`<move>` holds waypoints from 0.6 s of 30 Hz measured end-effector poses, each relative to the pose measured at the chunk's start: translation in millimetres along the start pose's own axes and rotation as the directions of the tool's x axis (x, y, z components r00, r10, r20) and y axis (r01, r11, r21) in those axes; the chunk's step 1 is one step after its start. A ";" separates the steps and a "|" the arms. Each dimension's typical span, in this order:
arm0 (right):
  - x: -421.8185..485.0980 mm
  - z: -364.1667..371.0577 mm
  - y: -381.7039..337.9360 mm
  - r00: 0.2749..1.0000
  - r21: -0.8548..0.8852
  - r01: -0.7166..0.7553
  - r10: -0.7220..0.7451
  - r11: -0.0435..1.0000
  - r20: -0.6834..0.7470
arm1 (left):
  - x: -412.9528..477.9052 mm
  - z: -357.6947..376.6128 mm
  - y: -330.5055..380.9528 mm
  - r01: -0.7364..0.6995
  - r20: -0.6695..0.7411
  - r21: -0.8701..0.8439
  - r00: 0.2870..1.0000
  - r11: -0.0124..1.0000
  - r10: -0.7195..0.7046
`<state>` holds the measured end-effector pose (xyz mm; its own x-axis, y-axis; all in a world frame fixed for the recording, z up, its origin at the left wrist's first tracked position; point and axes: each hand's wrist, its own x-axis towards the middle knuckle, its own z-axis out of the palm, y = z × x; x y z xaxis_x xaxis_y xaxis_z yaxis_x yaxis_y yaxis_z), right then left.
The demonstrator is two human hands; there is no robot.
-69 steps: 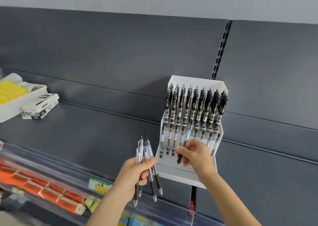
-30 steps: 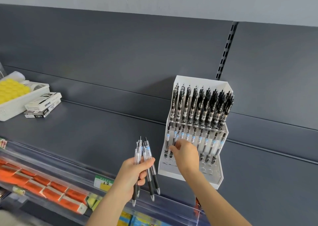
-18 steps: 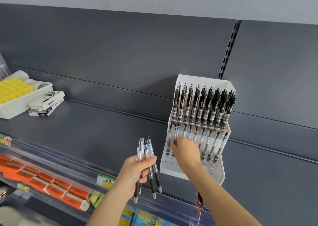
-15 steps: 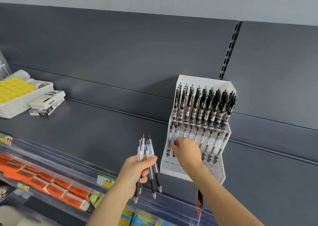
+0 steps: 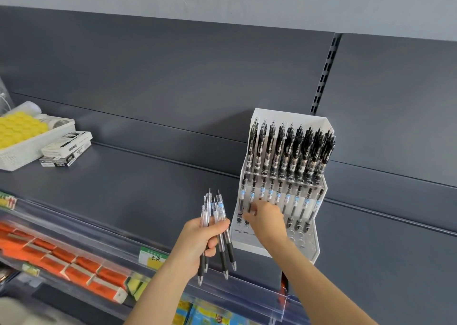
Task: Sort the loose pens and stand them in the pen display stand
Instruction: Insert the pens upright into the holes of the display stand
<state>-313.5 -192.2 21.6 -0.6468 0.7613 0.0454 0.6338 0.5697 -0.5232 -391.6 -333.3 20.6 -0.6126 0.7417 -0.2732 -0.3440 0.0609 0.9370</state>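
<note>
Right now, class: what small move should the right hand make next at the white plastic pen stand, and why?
Probably release and fetch another: the right hand pinches a clear pen standing in the white plastic stand; the left hand grips spare clear pens.

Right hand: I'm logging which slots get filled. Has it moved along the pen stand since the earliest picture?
Yes. The right hand has shifted left along the pen display stand, from its lower row's middle to the left end.
</note>
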 end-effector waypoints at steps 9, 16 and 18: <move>-50.2 -23.5 -2.8 0.982 0.544 -0.015 -0.089 0.839 0.165 | 1.7 9.6 13.4 -0.024 0.035 -0.008 0.999 1.000 0.025; -55.6 -27.6 -3.2 0.979 0.670 -0.073 -0.077 0.739 0.191 | 5.9 27.6 16.4 -0.039 0.116 0.047 0.993 0.998 0.033; -54.9 -28.6 -0.4 0.985 0.649 -0.060 -0.059 0.759 0.160 | 6.9 28.5 15.3 -0.040 0.112 0.045 0.993 0.998 0.035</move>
<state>-266.2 -225.4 43.6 -0.7427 0.6669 -0.0605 0.2444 0.1858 -0.9517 -380.9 -308.2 39.2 -0.5405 0.8136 -0.2140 -0.2864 0.0612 0.9561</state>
